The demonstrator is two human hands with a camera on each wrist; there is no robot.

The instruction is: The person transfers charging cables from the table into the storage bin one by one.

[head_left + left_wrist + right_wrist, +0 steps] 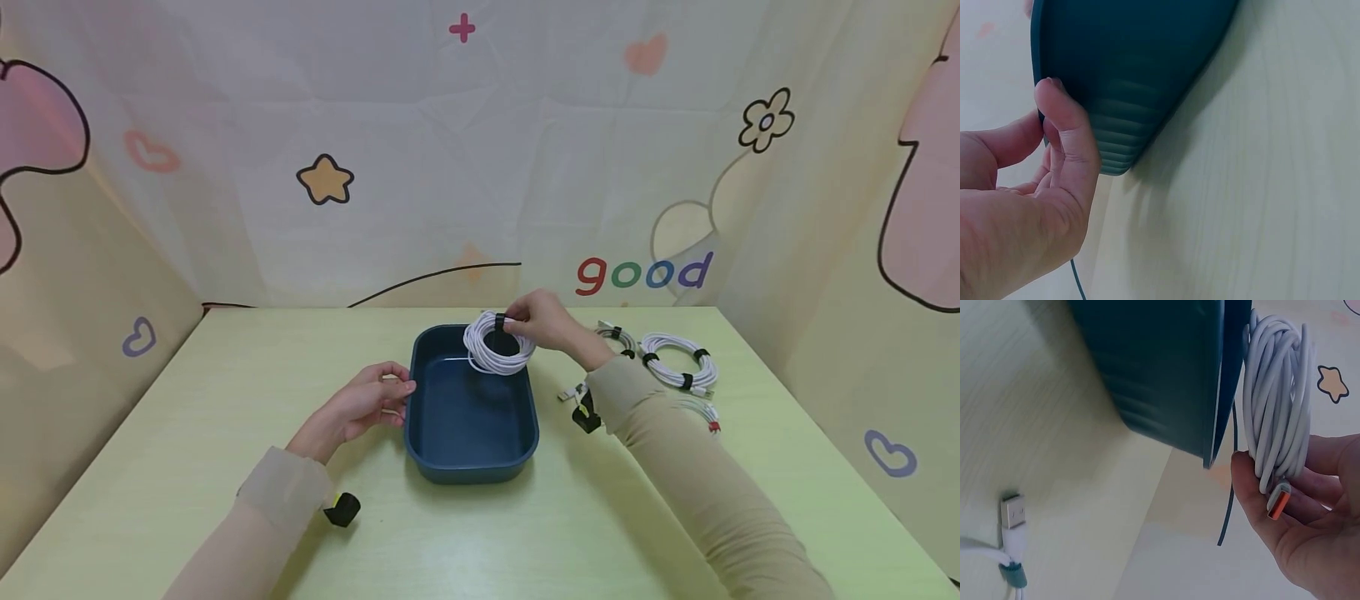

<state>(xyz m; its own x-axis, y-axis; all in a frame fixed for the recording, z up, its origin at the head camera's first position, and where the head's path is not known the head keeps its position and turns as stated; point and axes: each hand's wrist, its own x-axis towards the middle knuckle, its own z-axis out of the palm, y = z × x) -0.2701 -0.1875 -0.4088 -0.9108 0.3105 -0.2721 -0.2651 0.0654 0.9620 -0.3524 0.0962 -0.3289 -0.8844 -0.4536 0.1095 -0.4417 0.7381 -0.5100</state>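
A coiled white cable with a black tie is pinched in the right hand, held over the back right part of a dark blue bin. In the right wrist view the coil hangs beside the bin's rim, its orange-tipped plug near the fingers of the right hand. The left hand grips the bin's left rim; in the left wrist view that hand has its thumb and fingers around the edge of the bin.
Right of the bin lie a large white coil, a smaller grey coil, a cable with a USB plug and a cable with a red part. A patterned curtain stands behind the table.
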